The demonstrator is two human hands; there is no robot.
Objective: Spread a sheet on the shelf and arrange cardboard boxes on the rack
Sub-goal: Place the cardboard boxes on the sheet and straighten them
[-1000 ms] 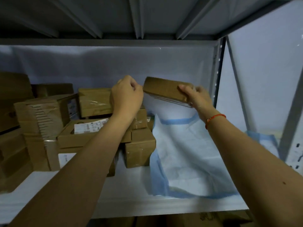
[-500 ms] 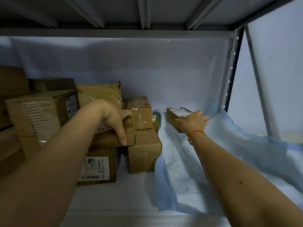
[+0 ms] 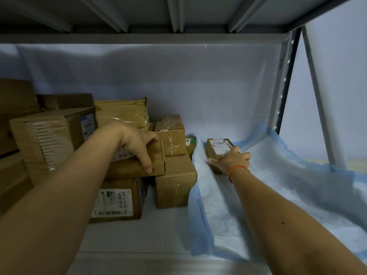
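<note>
While the left hand (image 3: 139, 143) grips a flat box (image 3: 137, 165) atop the stack, the right hand (image 3: 231, 160) clasps a small labelled box (image 3: 216, 147) lying on the blue sheet (image 3: 278, 195), its long axis running toward the back wall.

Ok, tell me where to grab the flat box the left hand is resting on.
Grip the flat box at its near right corner, from the front and above. It lies flat on top of the labelled box with that corner overhanging, while a taller box stands close on its right. The left hand already drapes there.
</note>
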